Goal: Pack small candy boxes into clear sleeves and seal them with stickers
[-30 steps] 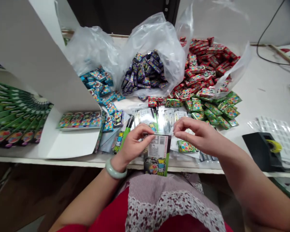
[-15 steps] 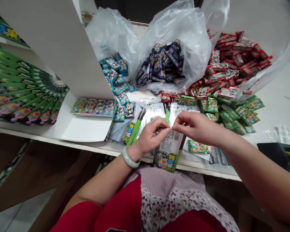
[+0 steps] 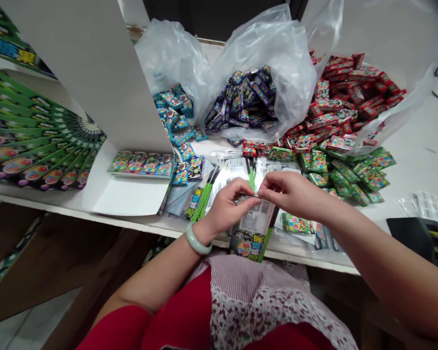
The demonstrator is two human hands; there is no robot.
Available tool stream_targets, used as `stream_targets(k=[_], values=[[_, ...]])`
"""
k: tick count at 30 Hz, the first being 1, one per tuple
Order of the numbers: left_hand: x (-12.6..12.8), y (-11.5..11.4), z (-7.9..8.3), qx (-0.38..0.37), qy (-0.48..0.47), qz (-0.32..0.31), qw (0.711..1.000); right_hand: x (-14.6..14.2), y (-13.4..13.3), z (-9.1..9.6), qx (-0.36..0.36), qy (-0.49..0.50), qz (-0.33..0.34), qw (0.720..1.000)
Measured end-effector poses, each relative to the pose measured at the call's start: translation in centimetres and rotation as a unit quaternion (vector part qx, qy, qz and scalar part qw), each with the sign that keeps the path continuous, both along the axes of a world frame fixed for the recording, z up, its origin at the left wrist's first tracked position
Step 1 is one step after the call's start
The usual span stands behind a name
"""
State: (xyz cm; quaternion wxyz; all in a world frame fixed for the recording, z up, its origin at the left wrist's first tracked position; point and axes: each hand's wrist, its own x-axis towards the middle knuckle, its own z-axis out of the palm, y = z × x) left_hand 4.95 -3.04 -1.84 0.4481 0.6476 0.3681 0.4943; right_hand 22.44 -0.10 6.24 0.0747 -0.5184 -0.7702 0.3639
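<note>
Pouch [image 3: 253,226] — barcode label, black-green printed base; left hand [image 3: 224,211], right hand [image 3: 295,194] — grips pinched on top edge.

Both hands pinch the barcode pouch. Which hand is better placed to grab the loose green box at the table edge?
Right, likely. The right hand is just above the green box, beside its wrist. The left hand is across the pouch and would have to reach over it.

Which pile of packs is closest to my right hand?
The green pile, just beyond your right hand; red pile, purple pile and blue pile lie farther back.
</note>
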Motion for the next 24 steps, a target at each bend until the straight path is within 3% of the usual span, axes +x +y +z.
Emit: stream_targets(k=[4, 7, 9, 12, 14, 15, 16, 17, 19, 20, 22, 24], values=[[-0.1, 0.1, 0.2, 0.013, 0.027, 0.008, 1.0, -0.1, 0.7, -0.3, -0.047, 0.04, -0.022, 0.998], [-0.5, 0.2, 0.5, 0.041, 0.054, 0.012, 0.998, 0.1, 1.5, -1.0, -0.155, 0.114, -0.059, 0.98], [-0.7, 0.3, 0.6, 0.057, 0.084, 0.0, 0.995, 0.2, 2.0, -1.7, -0.262, 0.169, -0.066, 0.948], [-0.8, 0.8, 0.9, 0.062, 0.148, -0.03, 0.987, 0.0, 2.3, -3.0, -0.411, 0.24, -0.071, 0.876], [-0.8, 1.2, 1.3, 0.04, 0.174, -0.044, 0.983, 0.1, 2.5, -3.9, -0.457, 0.281, -0.07, 0.841], [-0.9, 1.4, 1.6, 0.024, 0.176, -0.044, 0.983, 0.4, 2.5, -4.2, -0.454, 0.292, -0.06, 0.84], [-1.2, 1.7, 1.9, 0.005, 0.174, -0.031, 0.984, 1.0, 2.6, -4.4, -0.425, 0.289, -0.046, 0.857], [-1.6, 2.0, 2.2, -0.018, 0.164, 0.0, 0.986, 2.1, 2.7, -4.5, -0.36, 0.261, -0.044, 0.895], [-3.0, 2.8, 2.7, -0.069, 0.116, 0.12, 0.984, 5.5, 2.9, -4.5, -0.157, 0.142, -0.089, 0.973], [-3.9, 3.3, 2.7, -0.094, 0.076, 0.193, 0.974, 7.9, 3.1, -4.5, -0.024, 0.055, -0.138, 0.989], [-5.9, 4.2, 2.3, -0.129, -0.007, 0.293, 0.947, 13.0, 3.1, -4.7, 0.094, -0.031, -0.242, 0.965], [-7.6, 4.7, 1.1, -0.163, -0.049, 0.314, 0.934, 17.7, 3.0, -5.3, 0.15, -0.094, -0.309, 0.934]])
